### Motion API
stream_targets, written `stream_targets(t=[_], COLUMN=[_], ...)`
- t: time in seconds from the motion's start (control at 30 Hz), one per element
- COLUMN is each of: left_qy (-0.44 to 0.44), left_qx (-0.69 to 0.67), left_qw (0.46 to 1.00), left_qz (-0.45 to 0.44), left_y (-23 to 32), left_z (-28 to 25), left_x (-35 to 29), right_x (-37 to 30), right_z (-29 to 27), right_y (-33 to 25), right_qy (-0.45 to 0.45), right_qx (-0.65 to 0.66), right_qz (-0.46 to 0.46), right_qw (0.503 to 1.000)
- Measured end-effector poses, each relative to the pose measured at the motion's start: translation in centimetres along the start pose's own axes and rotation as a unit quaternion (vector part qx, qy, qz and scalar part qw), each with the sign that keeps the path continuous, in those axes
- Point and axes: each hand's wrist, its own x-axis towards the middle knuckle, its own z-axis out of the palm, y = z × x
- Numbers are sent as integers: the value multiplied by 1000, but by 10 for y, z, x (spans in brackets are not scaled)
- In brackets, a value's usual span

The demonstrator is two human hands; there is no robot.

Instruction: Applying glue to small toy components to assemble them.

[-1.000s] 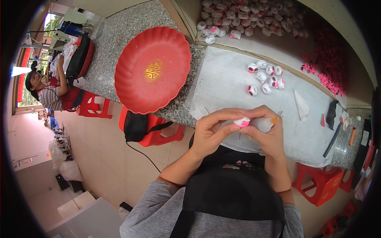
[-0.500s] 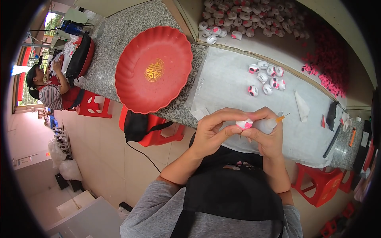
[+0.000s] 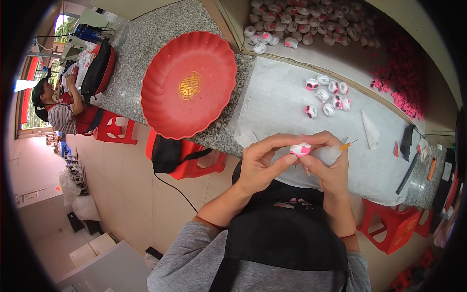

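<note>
Between the fingertips of my left hand (image 3: 258, 168) and right hand (image 3: 333, 170) is a small rounded white piece (image 3: 300, 149) with pink patches. Both thumbs press on its near side, and the forefingers close over its far side. My right hand also keeps a translucent squeeze bottle (image 3: 328, 155) in its palm, its orange needle tip (image 3: 344, 146) pointing out to the right. A thin pin shows just below the piece; what it belongs to is hidden. Beyond my hands, several similar white pieces (image 3: 322, 94) with pink and black parts lie on the white sheet (image 3: 272, 92).
A red scalloped tray (image 3: 214, 63) sits on the granite counter to the left. A shelf behind holds a heap of white pieces (image 3: 311, 22) and many pink bits (image 3: 406, 97). Red stools (image 3: 389, 226) stand below. Another person (image 3: 61, 109) works at the far left.
The white piece has turned a little between my fingers, so its pink patch shows more. My hands have shifted only very slightly, and the bottle stays in my right hand.
</note>
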Motion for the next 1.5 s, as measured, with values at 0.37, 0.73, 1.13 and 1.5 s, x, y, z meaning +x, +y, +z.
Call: stream_targets(t=[0.37,0.73,1.13,1.5], left_qy=[-36,-61,58,3], left_qx=[-44,465,736,168], left_qw=[997,880,644,985], left_qz=[54,74,200,-30], left_y=[-11,-3,-24,6], left_z=[-4,-29,-35,-23], left_x=[1,77,173,94], right_x=[-3,8,-14,-18], right_z=[-5,-16,-46,-41], right_y=[1,-12,-18,-29], right_qy=[-34,99,117,82], right_qx=[45,-42,-54,-96], right_qz=[14,-40,-120,-107], right_qw=[998,993,984,986])
